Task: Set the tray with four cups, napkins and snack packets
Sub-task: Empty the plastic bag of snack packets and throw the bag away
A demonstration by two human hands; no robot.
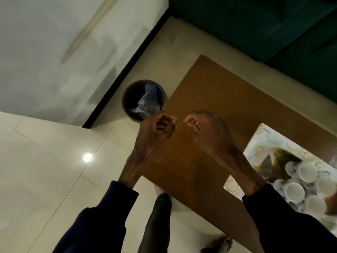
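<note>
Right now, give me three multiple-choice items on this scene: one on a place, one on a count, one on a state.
1. Where is the round bin?
A. on the floor beside the table
B. on the tray
C. on the sofa

2. How many white cups sit on the tray?
A. one
B. two
C. four

3. How is the left hand?
A. flat on the table
B. curled closed
C. gripping a cup

Key: 1 A, it stands on tiles by the table's corner; 2 C, four rims show; 3 B, fingers are folded in.

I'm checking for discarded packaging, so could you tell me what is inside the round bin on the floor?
The bin holds crumpled clear plastic with something blue behind it. The left hand covers its near rim, and the dark bottom is unreadable.
</note>
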